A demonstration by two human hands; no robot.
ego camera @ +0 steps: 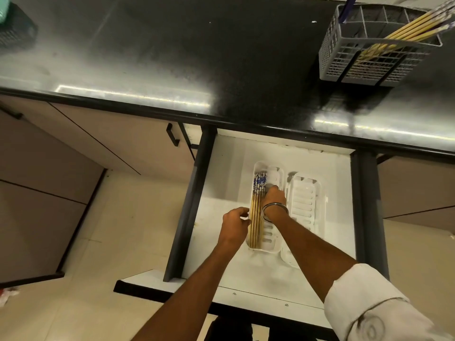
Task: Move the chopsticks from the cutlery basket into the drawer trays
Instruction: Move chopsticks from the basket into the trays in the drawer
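Down at six o'clock the open drawer [246,271] holds two white trays side by side. Its left tray [277,172] carries a bundle of chopsticks [256,217] along its nine o'clock wall, long axis running twelve to six, blue-patterned ends towards twelve, plain wooden tips towards six. Its right tray [304,193] holds nothing visible. Up at one o'clock on the dark counter [172,57], the grey cutlery basket [369,57] keeps more chopsticks [413,28] leaning towards two o'clock. The left hand [234,227] sits curled beside the bundle, fingers loosely bent, gripping nothing. The right hand [274,199], bangle on its wrist, presses down inside the left tray; whether it pinches anything I cannot tell
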